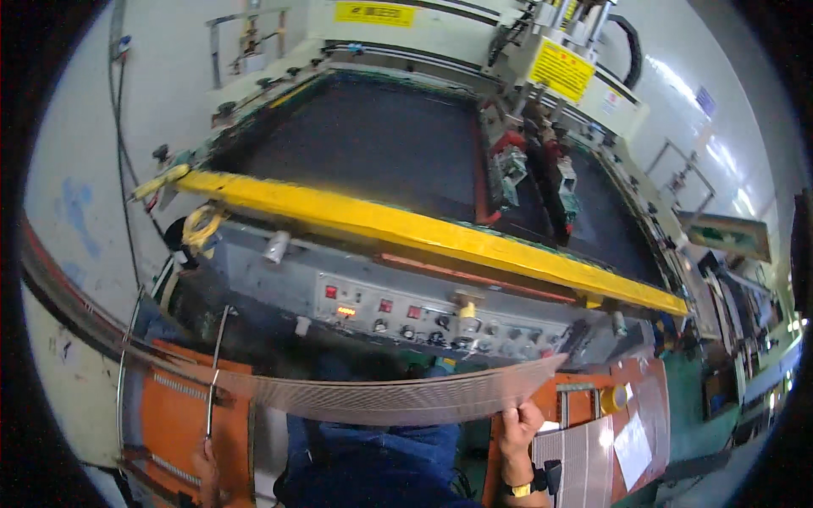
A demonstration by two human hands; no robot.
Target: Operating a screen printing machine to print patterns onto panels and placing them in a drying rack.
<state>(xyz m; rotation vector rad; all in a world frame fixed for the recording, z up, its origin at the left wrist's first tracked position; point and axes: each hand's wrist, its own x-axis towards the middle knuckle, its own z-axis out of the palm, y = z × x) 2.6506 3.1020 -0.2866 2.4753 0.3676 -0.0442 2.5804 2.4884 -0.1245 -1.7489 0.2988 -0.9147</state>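
A thin, copper-toned sheet (398,400) with a fine grid pattern stretches across in front of my body, sagging in the middle. My right hand (518,426) pinches its right end between thumb and fingers. The sheet's left end lies by a wire rack (129,372) with metal rods. At lower left, my left hand (206,467) is closed around the lower end of a metal rod (217,360) of that rack; its fingers are partly blurred. Another patterned sheet (572,461) lies on the orange surface beside my right wrist.
Ahead stands a screen-printing machine with a dark screen (364,140), a yellow front bar (356,216), a squeegee carriage (529,161) and a control panel (406,317). To the right lie a yellow tape roll (615,399) and white paper (633,453). An orange board (174,415) is at left.
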